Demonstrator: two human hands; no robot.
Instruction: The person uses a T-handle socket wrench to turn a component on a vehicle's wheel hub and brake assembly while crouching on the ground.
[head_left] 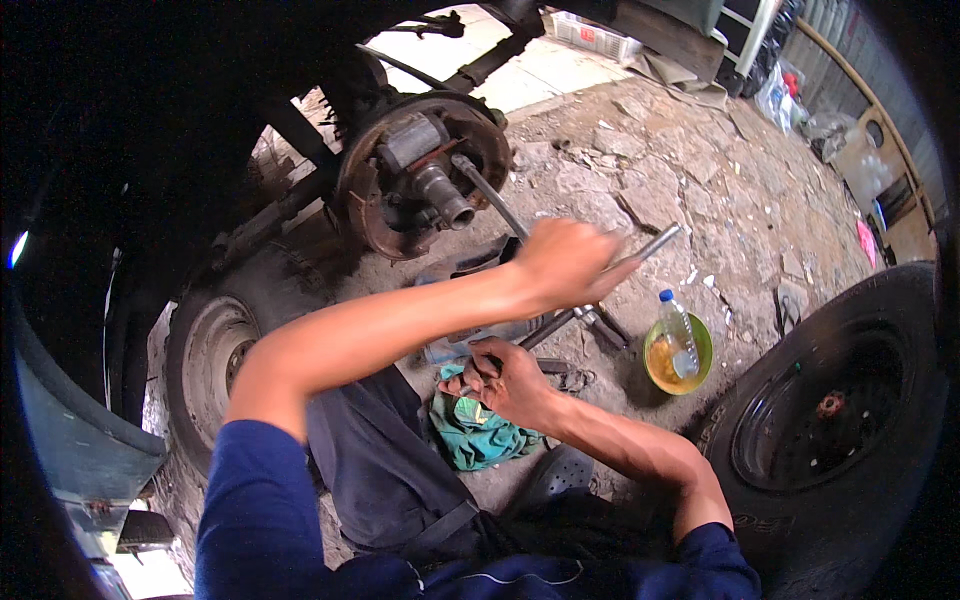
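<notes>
Left hand on a bar below an exposed hub

The person's left hand [565, 262] reaches across to the right, its fingers blurred but closed around a metal bar [660, 242], whose bright end sticks out past the fist to the upper right. A rod [497, 203] slants from the hub [440, 192] down to the same fist; whether it joins the bar cannot be told, since the hand covers the crossing.

The right hand [512, 384] is lower and nearer the body, just above a green rag [475, 440]. Its fingers are curled and darkened with grime; the view does not show whether they grip anything.

The hub stands bare ahead of the person, its thick spindle poking out of a rusty round plate [362, 205]. To the right of the hands, a bottle [680, 325] with a blue cap leans in a green bowl [707, 352] of amber liquid on the stony ground [760, 200]. A large black wheel [830, 400] lies at the right, and a paler one [200, 350] is at the left.
</notes>
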